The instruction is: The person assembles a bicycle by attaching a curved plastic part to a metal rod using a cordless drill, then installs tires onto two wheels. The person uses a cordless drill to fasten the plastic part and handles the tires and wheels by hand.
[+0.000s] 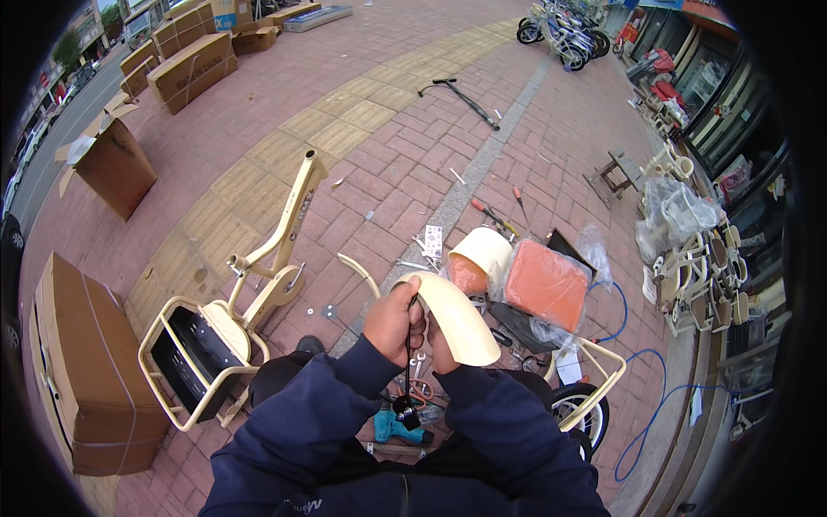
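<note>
A cream, curved bicycle mudguard [461, 323] is held up in front of me. My left hand [390, 320] is closed around its left end, thumb on top. Against its underside is my right hand [439, 346], with its fingers closed and partly hidden by the mudguard. A black cable [408, 370] hangs down between the hands, ending in a small black part [406, 412]; which hand grips the cable is hard to tell. Below them a teal power drill [392, 428] lies on the ground among wrenches [417, 362]. A thin cream curved strip [358, 272] lies beyond my left hand.
On the left stand a cream bicycle frame [280, 228] with a rack and a large cardboard box [103, 379]. Orange wrapped seats [547, 284], a cream curved cover [482, 250] and a wheel [590, 418] sit on the right. A pump [469, 103] and screwdrivers [519, 197] lie farther off.
</note>
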Demonstrator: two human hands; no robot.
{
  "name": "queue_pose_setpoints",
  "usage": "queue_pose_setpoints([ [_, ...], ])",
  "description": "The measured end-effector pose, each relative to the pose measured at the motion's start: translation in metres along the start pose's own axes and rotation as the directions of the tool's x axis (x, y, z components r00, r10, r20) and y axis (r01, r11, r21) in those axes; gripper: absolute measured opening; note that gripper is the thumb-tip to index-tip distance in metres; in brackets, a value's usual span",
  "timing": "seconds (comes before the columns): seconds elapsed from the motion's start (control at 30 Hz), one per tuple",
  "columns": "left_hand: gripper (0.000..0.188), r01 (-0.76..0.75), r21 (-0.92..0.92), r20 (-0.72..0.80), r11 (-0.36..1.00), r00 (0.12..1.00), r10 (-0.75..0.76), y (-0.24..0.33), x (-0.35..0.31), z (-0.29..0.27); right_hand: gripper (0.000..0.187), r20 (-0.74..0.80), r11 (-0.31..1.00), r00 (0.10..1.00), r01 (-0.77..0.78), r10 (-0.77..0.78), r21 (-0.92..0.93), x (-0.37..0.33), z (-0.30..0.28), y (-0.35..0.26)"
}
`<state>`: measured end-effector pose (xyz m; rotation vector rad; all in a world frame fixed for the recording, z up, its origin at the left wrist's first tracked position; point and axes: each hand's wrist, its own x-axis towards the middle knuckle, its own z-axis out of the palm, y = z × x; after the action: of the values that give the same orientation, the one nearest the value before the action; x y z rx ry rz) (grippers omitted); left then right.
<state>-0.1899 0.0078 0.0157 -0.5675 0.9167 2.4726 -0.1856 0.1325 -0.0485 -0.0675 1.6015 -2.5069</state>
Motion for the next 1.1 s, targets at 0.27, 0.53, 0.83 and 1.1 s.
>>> queue_pose_setpoints([
  [0.27, 0.034, -0.008, 0.012, -0.01, 1.0, 1.0, 0.008, 0.0, 0.0, -0.002, 0.027, -0.01, 0.994, 0.998, -0.066, 0.065, -0.091, -0.005, 0.006, -0.01],
  [0.53, 0.035, -0.029, 0.025, -0.034, 0.999, 0.999, 0.03, 0.0, 0.002, -0.004, 0.027, 0.043, 0.955, 0.995, 0.1, -0.092, -0.279, 0.001, -0.004, 0.004],
  [0.83, 0.035, -0.031, 0.06, -0.076, 0.998, 0.996, 0.036, -0.001, 0.002, -0.006, 0.037, 0.09, 0.985, 0.994, 0.071, -0.058, -0.155, 0.013, -0.015, -0.004],
  [1.1, 0.058, -0.119, 0.348, 0.05, 0.93, 0.993, 0.108, 0.001, -0.009, 0.002, 0.041, 0.047, 0.725, 0.982, 0.169, -0.186, -0.668, 0.03, -0.021, -0.044],
])
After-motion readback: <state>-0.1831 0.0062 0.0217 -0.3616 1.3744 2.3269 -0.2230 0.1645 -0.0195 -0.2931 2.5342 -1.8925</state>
